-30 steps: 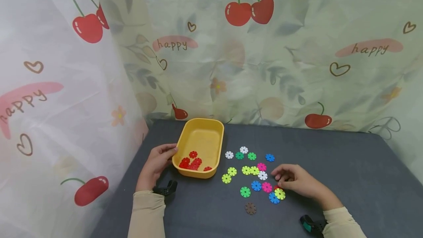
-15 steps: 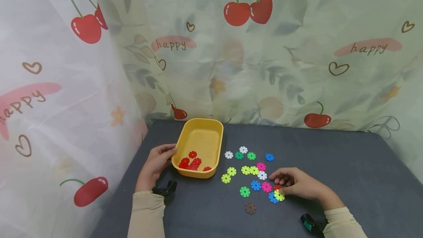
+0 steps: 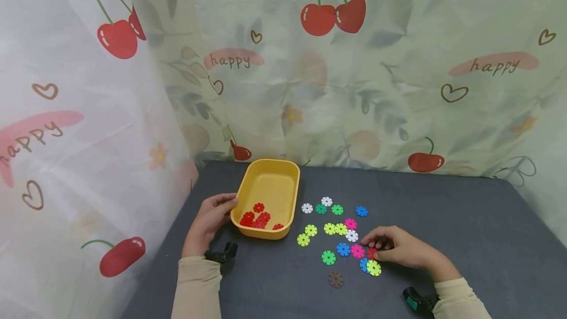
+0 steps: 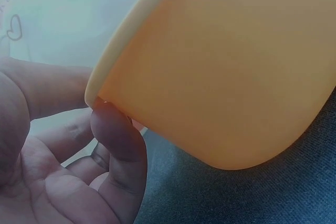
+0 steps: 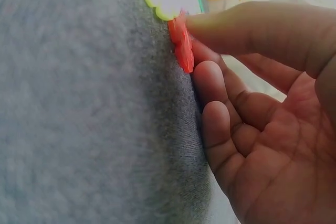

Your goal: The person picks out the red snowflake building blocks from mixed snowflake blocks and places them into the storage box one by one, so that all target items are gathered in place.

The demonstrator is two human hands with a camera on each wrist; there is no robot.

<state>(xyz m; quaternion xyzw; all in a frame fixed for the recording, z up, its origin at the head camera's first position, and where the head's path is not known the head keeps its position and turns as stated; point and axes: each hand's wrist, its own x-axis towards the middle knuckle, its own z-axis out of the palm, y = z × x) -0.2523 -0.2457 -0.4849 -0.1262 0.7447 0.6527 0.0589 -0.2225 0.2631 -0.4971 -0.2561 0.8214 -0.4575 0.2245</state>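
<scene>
My left hand [image 3: 210, 221] grips the left rim of a yellow plastic bin [image 3: 290, 193], thumb over the edge and fingers below it, as the left wrist view also shows. Several red notched discs [image 3: 261, 218] lie at the bin's near end. On the right, my right hand [image 3: 400, 246] is low over the table with curled fingers. Its thumb and index finger are at a red snowflake disc [image 3: 371, 253], seen nearly edge-on as a red piece [image 5: 184, 48] in the right wrist view. Just below it, a yellow disc [image 3: 374, 268] overlaps a blue disc [image 3: 364, 265].
Between bin and right hand, loose discs are scattered: white [image 3: 307, 208], green [image 3: 329, 258], pink [image 3: 357, 251], blue [image 3: 343, 249] and yellow-green [image 3: 303, 239]. A brown disc [image 3: 335, 279] lies nearest. A printed curtain [image 3: 336, 87] hangs behind the dark table [image 3: 443, 210].
The yellow disc beside my right thumb has slid toward me, uncovering more of the red disc. My right hand has shifted slightly nearer and left. The left hand and bin hold still.
</scene>
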